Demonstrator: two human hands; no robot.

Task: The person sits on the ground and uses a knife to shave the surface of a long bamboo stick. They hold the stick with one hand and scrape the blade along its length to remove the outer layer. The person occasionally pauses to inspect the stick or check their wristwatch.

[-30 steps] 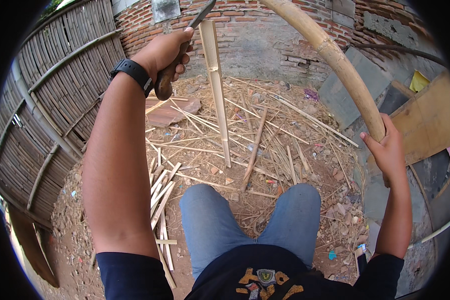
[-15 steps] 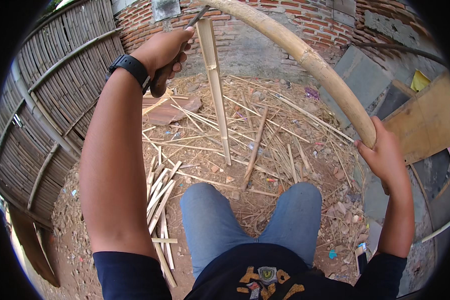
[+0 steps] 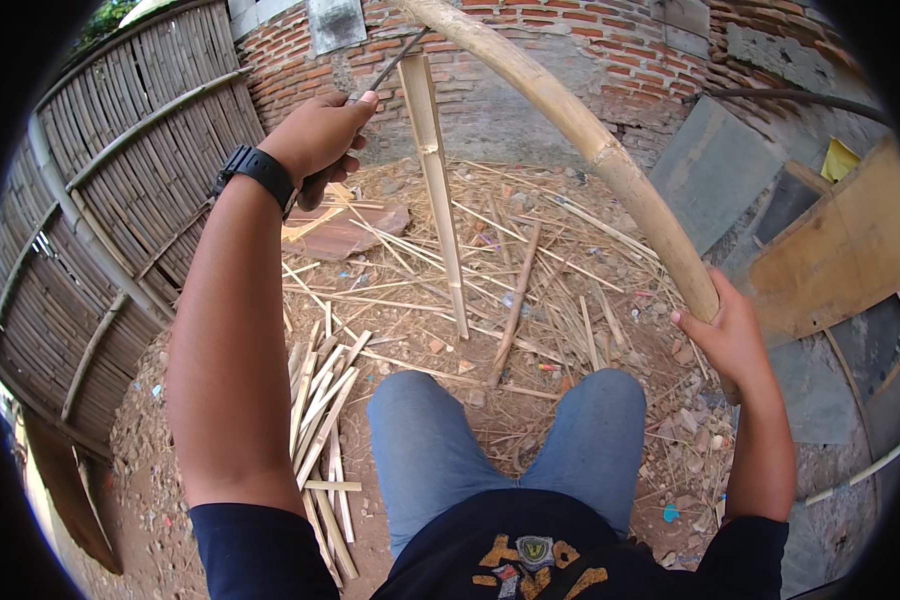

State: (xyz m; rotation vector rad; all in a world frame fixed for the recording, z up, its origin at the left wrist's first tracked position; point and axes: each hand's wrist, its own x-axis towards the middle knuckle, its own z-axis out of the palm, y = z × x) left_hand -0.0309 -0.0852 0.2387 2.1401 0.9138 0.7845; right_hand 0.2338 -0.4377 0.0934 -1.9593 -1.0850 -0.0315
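My left hand [image 3: 322,140], with a black watch on its wrist, is closed round the dark handle of a knife [image 3: 395,62]. The dark blade slants up and away over the top end of a split bamboo piece [image 3: 433,165], which stands nearly upright before me; whether blade and bamboo touch I cannot tell. My right hand [image 3: 732,325] grips the near end of a thick, pale bamboo pole [image 3: 595,145]. This pole reaches up and leftward, its far part passing by the knife tip and out of the upper edge.
Split bamboo strips [image 3: 320,410] lie piled left of my knees. Thin sticks, a short brown stick [image 3: 515,305] and a reddish-brown board [image 3: 345,235] litter the ground ahead. A bamboo fence [image 3: 140,170] stands left, a brick wall [image 3: 530,90] behind, leaning panels [image 3: 825,250] right.
My right hand has moved left with the near end of the pole. My left hand and the knife have come slightly lower. The view has shifted a little too.
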